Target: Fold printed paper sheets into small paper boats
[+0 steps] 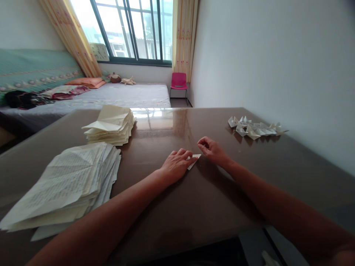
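My left hand (179,164) rests on the brown table and holds down a small folded paper (195,161). Its thumb lies across the paper, and a pale pointed end sticks out to the right; the rest is hidden beneath the fingers. Just right of that tip is my right hand (212,150), slightly apart from the paper. Its fingers are curled together, with nothing visible in them.
Left of my arm lies a stack of printed sheets (66,177), with a stack of creased yellowish paper (111,125) behind it. Several folded paper pieces (255,128) stand at the table's far right, near the wall. Beyond the table are a bed (138,94) and pink chair (179,81).
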Available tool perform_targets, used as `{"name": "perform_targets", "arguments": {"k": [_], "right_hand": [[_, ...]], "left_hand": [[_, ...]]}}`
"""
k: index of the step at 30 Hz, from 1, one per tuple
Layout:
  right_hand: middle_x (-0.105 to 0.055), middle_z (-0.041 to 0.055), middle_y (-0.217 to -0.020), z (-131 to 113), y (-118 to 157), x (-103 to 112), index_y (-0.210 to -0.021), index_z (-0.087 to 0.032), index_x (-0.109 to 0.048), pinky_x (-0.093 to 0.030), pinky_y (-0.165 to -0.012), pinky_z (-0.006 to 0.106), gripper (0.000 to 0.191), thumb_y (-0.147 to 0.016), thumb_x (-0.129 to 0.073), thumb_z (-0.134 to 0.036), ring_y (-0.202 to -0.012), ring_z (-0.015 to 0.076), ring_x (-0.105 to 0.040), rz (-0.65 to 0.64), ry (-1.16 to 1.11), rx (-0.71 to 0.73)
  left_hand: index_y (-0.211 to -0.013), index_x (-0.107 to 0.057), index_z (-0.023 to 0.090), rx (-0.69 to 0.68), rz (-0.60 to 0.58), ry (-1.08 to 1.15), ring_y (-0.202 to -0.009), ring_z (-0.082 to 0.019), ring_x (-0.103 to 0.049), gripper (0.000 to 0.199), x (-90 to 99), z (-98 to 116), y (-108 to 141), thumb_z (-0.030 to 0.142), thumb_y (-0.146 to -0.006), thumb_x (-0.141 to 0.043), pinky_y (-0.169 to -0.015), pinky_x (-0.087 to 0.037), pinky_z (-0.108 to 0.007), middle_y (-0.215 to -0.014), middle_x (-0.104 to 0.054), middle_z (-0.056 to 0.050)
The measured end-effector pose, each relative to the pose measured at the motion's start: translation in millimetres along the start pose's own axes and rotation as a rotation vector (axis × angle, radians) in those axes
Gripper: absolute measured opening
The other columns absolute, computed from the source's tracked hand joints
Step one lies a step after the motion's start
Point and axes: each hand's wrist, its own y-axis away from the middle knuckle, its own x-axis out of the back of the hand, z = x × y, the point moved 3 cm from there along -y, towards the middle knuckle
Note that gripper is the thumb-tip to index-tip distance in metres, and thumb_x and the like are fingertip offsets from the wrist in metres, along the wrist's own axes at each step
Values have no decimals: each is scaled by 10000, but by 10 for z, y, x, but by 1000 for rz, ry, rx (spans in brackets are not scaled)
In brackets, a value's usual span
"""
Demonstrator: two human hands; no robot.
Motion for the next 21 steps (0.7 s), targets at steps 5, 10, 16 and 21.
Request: {"name": "perform_targets", "arguments": {"k": [5,10,16,21], "right_hand": [[-642,9,-776,-271,-76,-145,-965,-167,-547,-399,-616,212,123,-872,-472,-198,-656,115,-561,-425,98,19],[-664,13,-802,-300,-186,-159,-969,-186,-577,-390,-589,206,149,-859,-518,-268,-644,120,-575,-734,224,104],[-653,48,-896,-359,-124,-210,-912,-179,-581,-383,-667,218,107,-843,-504,-202,-782,150,-577,-581,343,213],[-640,57,-897,-375,-33,-226,-898,-172,-576,-385,-702,227,97,-851,-494,-190,-799,158,-574,-512,326,197]], "left_hand": [[-1191,-604,320,-19,-39,129,-1085,-190,-522,414,117,-191,69,126,-847,-478,-902,-434,-298,-1210,-603,-5],[-1077,-669,225,241,34,137,-1028,-194,-587,439,408,-708,280,39,-787,-398,-916,-448,-302,-1101,-664,-37],[-1100,-634,213,44,-94,191,-961,-187,-607,334,313,-681,330,126,-830,-456,-844,-471,-266,-1012,-653,-58],[-1153,-614,216,143,-67,199,-954,-201,-614,345,204,-619,199,187,-877,-409,-867,-464,-297,-988,-670,-67]]}}
